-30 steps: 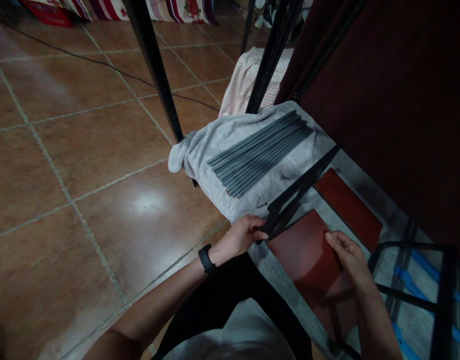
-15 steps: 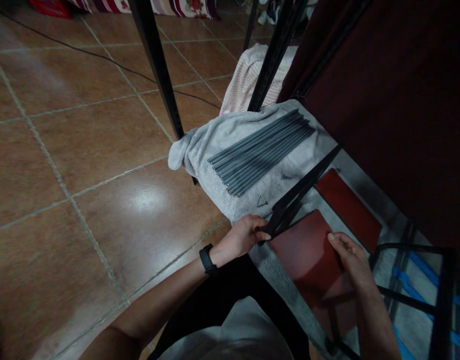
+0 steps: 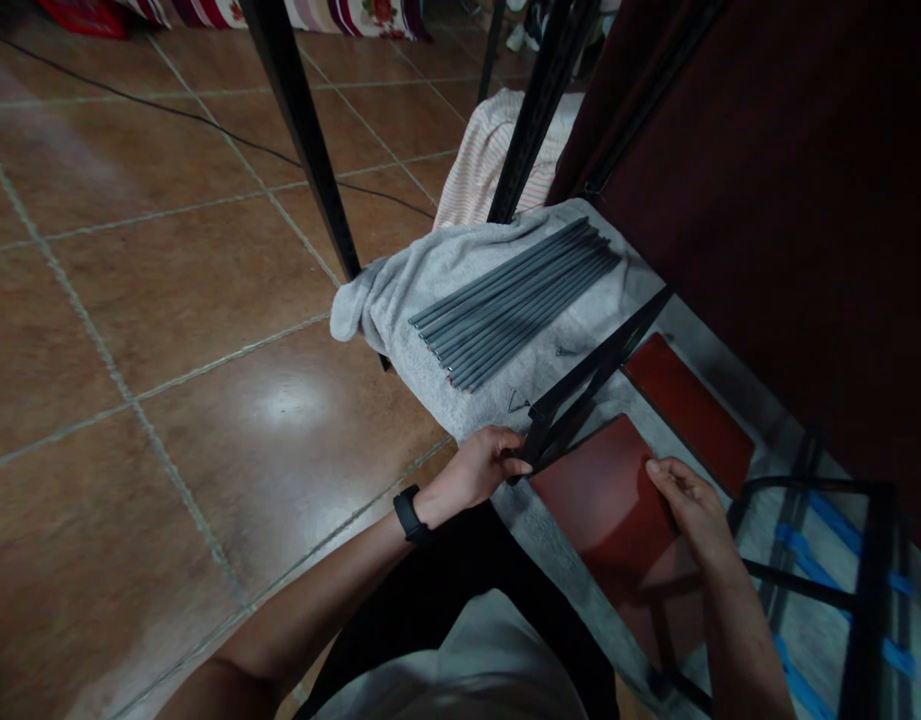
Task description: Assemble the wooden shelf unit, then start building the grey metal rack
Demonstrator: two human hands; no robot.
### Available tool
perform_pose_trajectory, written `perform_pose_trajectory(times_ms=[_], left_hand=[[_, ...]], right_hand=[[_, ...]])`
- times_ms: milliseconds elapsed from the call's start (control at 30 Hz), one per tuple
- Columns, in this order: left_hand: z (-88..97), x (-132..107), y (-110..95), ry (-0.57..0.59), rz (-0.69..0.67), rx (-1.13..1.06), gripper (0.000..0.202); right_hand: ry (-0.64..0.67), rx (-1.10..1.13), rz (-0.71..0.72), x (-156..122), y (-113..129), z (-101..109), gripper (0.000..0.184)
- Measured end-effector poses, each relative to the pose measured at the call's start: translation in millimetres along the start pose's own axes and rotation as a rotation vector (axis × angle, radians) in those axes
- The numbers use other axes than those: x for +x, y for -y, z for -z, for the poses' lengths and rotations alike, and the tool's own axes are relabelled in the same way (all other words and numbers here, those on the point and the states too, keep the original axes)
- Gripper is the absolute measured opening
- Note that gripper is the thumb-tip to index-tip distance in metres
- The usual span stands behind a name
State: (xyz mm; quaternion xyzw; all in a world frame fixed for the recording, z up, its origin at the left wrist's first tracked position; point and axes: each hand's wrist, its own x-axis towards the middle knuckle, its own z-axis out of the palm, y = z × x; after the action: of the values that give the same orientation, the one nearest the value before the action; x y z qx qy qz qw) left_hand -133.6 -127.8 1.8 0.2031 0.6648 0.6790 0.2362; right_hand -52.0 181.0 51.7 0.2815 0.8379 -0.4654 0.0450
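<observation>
My left hand [image 3: 484,466], with a black watch at the wrist, pinches the near end of a long black metal bar [image 3: 595,372] that slants up to the right. Beside it lies a reddish-brown board [image 3: 602,500] on a grey towel [image 3: 460,270]. My right hand [image 3: 689,505] rests on the board's right edge, fingers curled over it. A second reddish-brown board [image 3: 689,400] lies past the bar.
A bundle of several grey rods [image 3: 512,300] lies on the towel, with small screws [image 3: 516,400] near it. Black frame legs [image 3: 302,130] stand on the tiled floor. A black metal frame [image 3: 865,590] with blue straps is at lower right. A dark red panel [image 3: 790,200] fills the right.
Both hands keep their hold; the bar's near end has shifted slightly with small movement of my head.
</observation>
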Motion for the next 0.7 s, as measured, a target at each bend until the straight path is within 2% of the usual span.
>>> perform_pose_trajectory(times_ms=[233,433,500,633,700], left_hand=[[-2.1,-1,5,0.012,-0.002,0.027,0.015],[-2.7,-4,5,0.010,-0.072,0.148,0.017],[-4.1,-6,7,-0.003,-0.101,0.238,0.018],[-8.4,-10,16,-0.038,-0.106,0.325,0.007],[-10.1,-10,21,-0.051,-0.091,0.321,0.013]], right_hand=[[0.009,-0.023,-0.004,1,-1,-2,0.041],[0.004,-0.058,0.015,6,-5,-3,0.047],[0.015,-0.064,0.037,12,-9,-7,0.050],[0.066,-0.051,0.045,27,-19,-19,0.050],[0.085,-0.038,0.031,32,-23,-24,0.049]])
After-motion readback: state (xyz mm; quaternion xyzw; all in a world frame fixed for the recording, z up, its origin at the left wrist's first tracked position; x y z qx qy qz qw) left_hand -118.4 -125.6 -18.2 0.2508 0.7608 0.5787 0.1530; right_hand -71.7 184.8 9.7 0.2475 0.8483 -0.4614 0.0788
